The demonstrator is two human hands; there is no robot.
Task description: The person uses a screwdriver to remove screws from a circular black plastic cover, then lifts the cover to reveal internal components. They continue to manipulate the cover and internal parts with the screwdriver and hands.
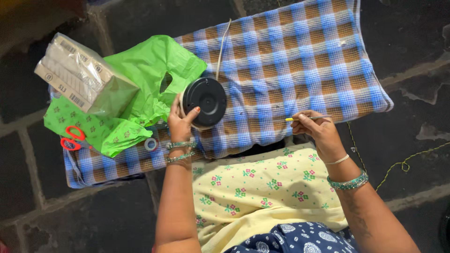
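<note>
Black plastic disc (205, 101), round and matte with a raised hub, held upright at its edge by the left hand (180, 125); thumb across the rim, fingers behind, grip closed on it. Pale cord (222, 44) runs up from the disc over the cloth. Disc sits over the left part of the checked cloth (300, 65), blue-brown-white weave, soft and padded underneath.

Right hand (318, 131) pinches a thin needle-like tool (307, 118), yellow at the tip, long axis level and pointing left toward the disc. Tool tip and disc well apart, open cloth between. Left hand is the one at the disc; right comes in from the side.

Beside the left hand: green plastic bag (150, 65), crinkled; green printed fabric (93, 131), folded; clear-wrapped carton (84, 75) on top; red-handled scissors (71, 138); small tape roll (151, 144). Green thread (403, 164) trails on the dark stone floor (93, 215). Yellow floral cloth (267, 187) over the lap.
</note>
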